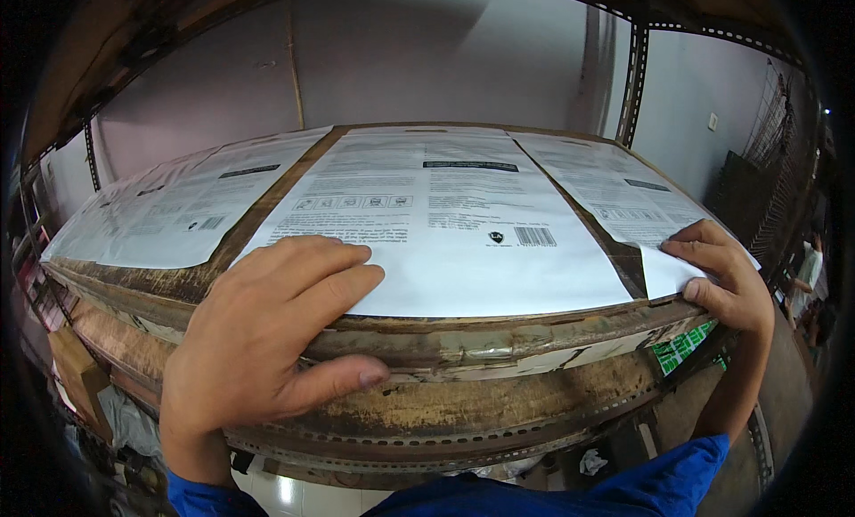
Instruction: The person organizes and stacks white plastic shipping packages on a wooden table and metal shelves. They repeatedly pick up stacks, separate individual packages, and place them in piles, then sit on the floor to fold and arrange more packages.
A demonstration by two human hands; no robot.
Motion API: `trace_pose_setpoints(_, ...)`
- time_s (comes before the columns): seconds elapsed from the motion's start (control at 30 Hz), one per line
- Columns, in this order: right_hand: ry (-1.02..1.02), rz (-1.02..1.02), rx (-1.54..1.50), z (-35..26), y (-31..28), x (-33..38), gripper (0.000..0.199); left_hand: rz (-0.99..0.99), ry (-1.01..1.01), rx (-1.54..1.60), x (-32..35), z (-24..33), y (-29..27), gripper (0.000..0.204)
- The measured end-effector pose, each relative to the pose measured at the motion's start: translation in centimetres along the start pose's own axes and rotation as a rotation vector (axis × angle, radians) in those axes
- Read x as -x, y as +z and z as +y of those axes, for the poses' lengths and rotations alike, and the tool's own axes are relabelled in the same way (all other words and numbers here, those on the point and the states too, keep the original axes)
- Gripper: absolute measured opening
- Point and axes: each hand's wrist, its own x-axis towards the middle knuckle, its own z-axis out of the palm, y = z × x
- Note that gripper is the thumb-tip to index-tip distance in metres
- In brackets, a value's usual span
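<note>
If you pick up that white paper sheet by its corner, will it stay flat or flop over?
It would probably flop: the right sheet looks thin, and its corner already bends up where the right hand pinches it. It likely weighs very little and may slide easily, since the left hand presses the middle sheet against the worn wooden shelf.

Count: printed sheets 3, left [165, 216], middle [445, 223], right [623, 201]. Hands 2, left [267, 330], right [721, 276]. Wooden shelf board [499, 339] 1. Perforated steel uprights [634, 81] 2 visible.

A white printed sheet [445, 232] lies flat mid-shelf; another sheet [623, 205] beside it has its near corner lifted.
</note>
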Motion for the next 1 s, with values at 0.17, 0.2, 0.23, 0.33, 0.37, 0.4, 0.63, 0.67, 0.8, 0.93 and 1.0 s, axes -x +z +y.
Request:
trace_pose_setpoints(0.17, -0.006, 0.057, 0.115, -0.1, 0.1, -0.8, 0.046, 0.044, -0.035, -0.003, 0.9, 0.5, -1.3, 0.063)
trace_pose_setpoints(0.2, -0.101, 0.137, 0.171, 0.9, 0.2, -0.9, 0.038, 0.050, -0.027, -0.006, 0.9, 0.6, -1.3, 0.062)
trace_pose_setpoints(0.23, -0.015, 0.222, 0.055, 1.7, 0.4, -1.2, 0.038, 0.056, -0.021, -0.012, 1.1, 0.6, -1.4, 0.060)
trace_pose_setpoints(0.33, 0.214, 0.443, -0.096, 3.6, -0.5, -2.0, 0.040, 0.090, 0.009, 0.042, 0.3, 0.2, 0.4, 0.054)
trace_pose_setpoints(0.37, 0.207, 0.577, -0.216, 4.0, -0.4, -2.9, 0.038, 0.096, 0.013, 0.051, 0.1, 0.3, 0.4, 0.053)
trace_pose_setpoints(0.4, 0.185, 0.609, -0.237, 3.3, -0.4, -4.0, 0.040, 0.080, 0.003, 0.049, 0.1, 0.3, 0.3, 0.052)
trace_pose_setpoints(0.63, -0.040, 0.219, -0.166, -4.4, 1.3, -9.9, 0.046, 0.072, -0.024, 0.069, 0.7, 0.3, -0.1, 0.045)
trace_pose_setpoints(0.67, -0.069, 0.171, -0.123, -5.8, 1.9, -10.6, 0.046, 0.074, -0.027, 0.071, 0.7, 0.5, -0.3, 0.044)
trace_pose_setpoints(0.8, -0.171, -0.039, -0.133, -11.3, 3.7, -12.6, 0.043, 0.099, -0.127, 0.077, 0.9, 1.0, -0.8, 0.055)
trace_pose_setpoints(0.93, -0.308, -0.189, -0.057, -15.4, 5.1, -13.5, 0.042, 0.382, -0.218, 0.177, 0.4, 1.2, -0.1, 0.071)
trace_pose_setpoints(1.0, -0.379, -0.261, -0.032, -17.3, 5.7, -13.4, 0.041, 0.459, -0.220, 0.139, 0.5, 1.0, -0.5, 0.072)
